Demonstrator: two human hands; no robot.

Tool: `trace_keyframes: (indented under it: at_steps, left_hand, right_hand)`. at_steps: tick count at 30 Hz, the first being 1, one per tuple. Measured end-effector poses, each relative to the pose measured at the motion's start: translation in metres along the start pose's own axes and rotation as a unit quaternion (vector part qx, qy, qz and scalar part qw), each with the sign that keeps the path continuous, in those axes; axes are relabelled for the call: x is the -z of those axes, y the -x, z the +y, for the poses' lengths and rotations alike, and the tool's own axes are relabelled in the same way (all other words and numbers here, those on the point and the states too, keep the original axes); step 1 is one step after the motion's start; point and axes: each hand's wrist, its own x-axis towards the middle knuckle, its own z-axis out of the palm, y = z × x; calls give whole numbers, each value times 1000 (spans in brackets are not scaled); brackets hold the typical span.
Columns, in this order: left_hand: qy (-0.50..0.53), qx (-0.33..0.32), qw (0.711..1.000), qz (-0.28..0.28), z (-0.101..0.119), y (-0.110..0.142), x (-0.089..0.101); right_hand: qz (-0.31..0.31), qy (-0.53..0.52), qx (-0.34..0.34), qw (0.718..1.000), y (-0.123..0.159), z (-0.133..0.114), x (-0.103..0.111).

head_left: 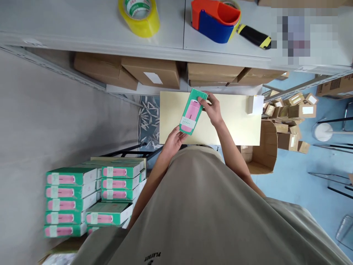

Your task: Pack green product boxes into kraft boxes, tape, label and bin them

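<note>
A green product box (192,111) with a pink bottle-shaped picture and a pale label is held tilted over the cream tabletop (234,125). My left hand (174,141) grips its lower end, with the fingers partly underneath. At the upper right edge, my right hand (212,107) holds the same box, the thumb lying on its front. A small white box (255,105) stands at the right end of the tabletop, apart from both hands.
Stacked green boxes (64,202) stand at lower left. The grey shelf (171,40) carries yellow tape (146,22), a red-and-blue tape dispenser (215,22) and a black-and-yellow utility knife (254,36). An open carton (264,147) and piled small cartons (296,110) are at right.
</note>
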Motion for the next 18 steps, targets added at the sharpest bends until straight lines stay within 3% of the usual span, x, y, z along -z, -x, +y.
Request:
trace_keyframes:
  at_steps: [5,10,14,18]
  left_hand:
    - [-31,-34,998,-36,-5,8,-2]
    - [34,80,995,-53,0,6,9]
    - [67,159,984,-50,2,6,10]
    - [67,74,995,-18,-2,4,6]
  right_hand:
    - [1,14,14,1000,4,-7,6]
    - [-35,-16,12,999,10,-17,18]
    - [-47,-35,1,998,7,-13,13]
    - [-1,24,13,1000,0,-3,1]
